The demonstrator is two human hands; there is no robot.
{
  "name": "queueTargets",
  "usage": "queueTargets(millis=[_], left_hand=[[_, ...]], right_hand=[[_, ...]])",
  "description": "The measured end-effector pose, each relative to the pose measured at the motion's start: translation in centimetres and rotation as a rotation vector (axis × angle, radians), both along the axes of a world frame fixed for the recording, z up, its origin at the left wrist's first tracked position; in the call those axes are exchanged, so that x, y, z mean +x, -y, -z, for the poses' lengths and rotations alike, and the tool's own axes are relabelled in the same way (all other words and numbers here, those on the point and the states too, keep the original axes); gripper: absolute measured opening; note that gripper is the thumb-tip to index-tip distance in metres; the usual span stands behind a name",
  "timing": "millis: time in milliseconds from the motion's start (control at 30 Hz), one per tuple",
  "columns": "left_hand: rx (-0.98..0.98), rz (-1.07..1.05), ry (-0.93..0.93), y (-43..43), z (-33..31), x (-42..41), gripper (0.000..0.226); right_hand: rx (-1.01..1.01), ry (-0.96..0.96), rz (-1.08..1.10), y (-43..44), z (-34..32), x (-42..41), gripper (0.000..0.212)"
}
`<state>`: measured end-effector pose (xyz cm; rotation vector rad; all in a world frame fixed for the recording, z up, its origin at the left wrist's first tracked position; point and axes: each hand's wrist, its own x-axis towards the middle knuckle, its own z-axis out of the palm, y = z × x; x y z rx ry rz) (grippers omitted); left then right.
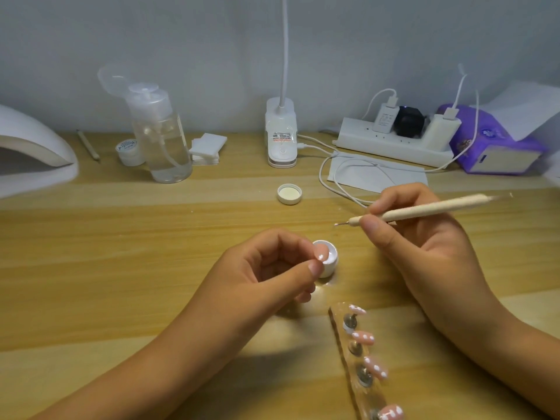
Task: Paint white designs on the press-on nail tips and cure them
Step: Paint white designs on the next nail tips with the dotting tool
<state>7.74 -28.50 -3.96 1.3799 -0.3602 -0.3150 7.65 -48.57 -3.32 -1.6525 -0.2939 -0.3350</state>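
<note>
By pot (331,247) rim | left grip (266,277) pinches nail (320,256) | right grip (424,247) holds pen (430,207) clear

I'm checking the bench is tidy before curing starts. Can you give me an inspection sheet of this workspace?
Surface: wooden table, lit near the middle.
Job's things: open white paint pot, with its lid lying apart behind it; clear holder carrying four dotted pink tips; curing lamp at far left.
Clutter: pump bottle, small jar, cotton pads, stick, tissue pack, paper sheet.
Grippers: left hand pinches a dotted nail tip by the pot; right hand holds the dotting tool, whose point is clear of the nail.
Cables: white cables loop from the power strip over the paper.
Surroundings: grey wall; clip desk lamp.
</note>
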Motion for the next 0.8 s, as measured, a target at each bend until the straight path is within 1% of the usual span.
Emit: queueTargets(millis=[67,200,333,400,600,667,800], left_hand=[[0.014,0.017,0.015,0.0,0.0,0.0,0.009],[0.027,0.054,0.041,-0.1,0.0,-0.1,0.007],[0.047,0.061,0.049,-0.1,0.1,0.0,0.014],[0.055,0.062,0.049,-0.1,0.2,0.0,0.014],[0.045,0.093,0.034,0.0,0.0,-0.1,0.008],[0.053,0.092,0.034,0.1,0.0,-0.1,0.006],[0.063,0.097,0.042,0.1,-0.1,-0.2,0.009]], right_hand=[[0.085,-0.044,-0.002,0.4,0.0,0.0,0.018],[0.213,-0.127,-0.075,0.9,0.1,0.0,0.014],[0.37,-0.172,-0.152,0.4,-0.1,0.0,0.02],[0.409,-0.193,-0.195,0.0,-0.3,-0.2,0.022],[0.423,-0.234,-0.277,-0.5,-0.6,-0.7,0.023],[0.4,-0.233,-0.276,-0.6,-0.6,-0.8,0.022],[0.333,-0.245,-0.288,-0.6,-0.6,-1.1,0.022]])
